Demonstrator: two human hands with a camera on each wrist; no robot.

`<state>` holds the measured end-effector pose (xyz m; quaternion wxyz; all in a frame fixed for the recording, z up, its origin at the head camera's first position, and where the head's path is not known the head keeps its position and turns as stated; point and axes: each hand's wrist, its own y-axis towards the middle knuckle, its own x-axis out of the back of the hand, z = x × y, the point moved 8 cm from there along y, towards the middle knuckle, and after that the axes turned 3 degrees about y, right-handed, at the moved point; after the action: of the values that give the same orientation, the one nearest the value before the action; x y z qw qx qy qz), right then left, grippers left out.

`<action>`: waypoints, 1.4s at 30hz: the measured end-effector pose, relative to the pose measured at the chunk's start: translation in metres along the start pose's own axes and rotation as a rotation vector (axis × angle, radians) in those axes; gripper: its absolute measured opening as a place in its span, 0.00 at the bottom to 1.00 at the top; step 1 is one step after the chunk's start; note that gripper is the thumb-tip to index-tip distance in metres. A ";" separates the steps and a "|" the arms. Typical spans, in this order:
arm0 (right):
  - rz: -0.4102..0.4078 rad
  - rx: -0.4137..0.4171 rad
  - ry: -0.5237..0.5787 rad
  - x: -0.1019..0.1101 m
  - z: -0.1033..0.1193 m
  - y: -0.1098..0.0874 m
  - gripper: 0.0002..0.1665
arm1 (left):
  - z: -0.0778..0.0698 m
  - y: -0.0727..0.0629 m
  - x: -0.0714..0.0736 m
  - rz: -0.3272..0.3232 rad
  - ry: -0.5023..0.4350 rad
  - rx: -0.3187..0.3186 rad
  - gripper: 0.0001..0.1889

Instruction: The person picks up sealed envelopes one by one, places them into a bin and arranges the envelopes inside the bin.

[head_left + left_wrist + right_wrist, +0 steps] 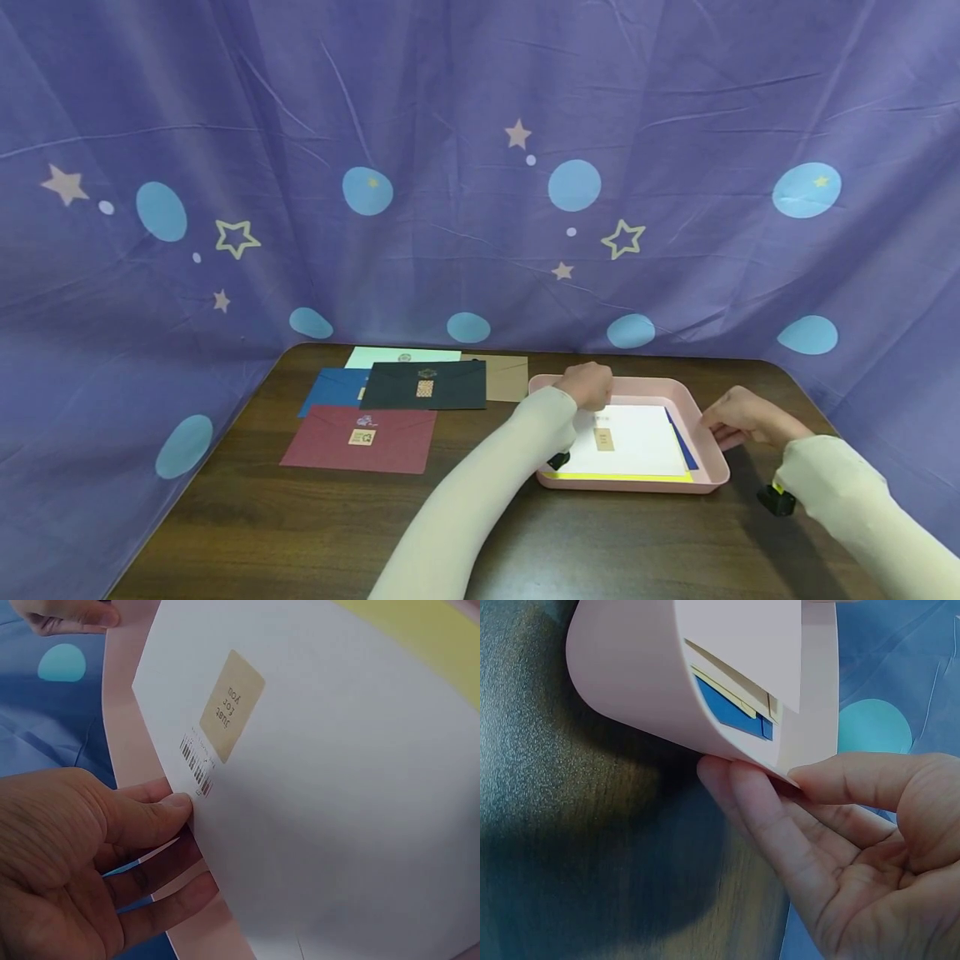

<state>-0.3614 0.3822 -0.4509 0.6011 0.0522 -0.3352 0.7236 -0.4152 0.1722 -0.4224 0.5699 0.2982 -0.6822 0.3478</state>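
Note:
My left hand point(588, 385) is at the far side of a pink tray point(711, 483), pinching the edge of a white envelope point(647, 442) between thumb and fingers. A tan label point(232, 705) and a barcode show on that envelope in the left wrist view. Beneath it, yellow and blue edges of other envelopes point(731, 711) lie in the tray. At the tray's right side, my right hand point(750, 417) grips the rim, thumb on top and fingers outside and below, as the right wrist view shows.
Left of the tray, several envelopes lie on the brown table point(247, 517): a dark red one point(322, 442), a black one point(457, 383), a blue one point(328, 390), a pale green one point(375, 357) and a tan one point(510, 379). A purple curtain point(465, 267) hangs behind.

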 end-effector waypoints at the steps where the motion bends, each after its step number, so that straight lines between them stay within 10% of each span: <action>1: 0.002 0.003 -0.001 0.000 0.000 0.000 0.16 | 0.000 -0.001 -0.001 0.004 -0.006 0.003 0.16; 35: 0.002 0.015 -0.007 0.000 0.001 -0.001 0.14 | 0.000 -0.005 -0.011 0.069 0.007 0.052 0.12; 42: -0.002 0.017 -0.017 0.000 0.002 -0.002 0.14 | 0.000 -0.016 0.009 0.028 -0.024 -0.075 0.17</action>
<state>-0.3607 0.3811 -0.4487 0.5984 0.0638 -0.3339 0.7255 -0.4040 0.1623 -0.4111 0.5676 0.2711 -0.7056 0.3263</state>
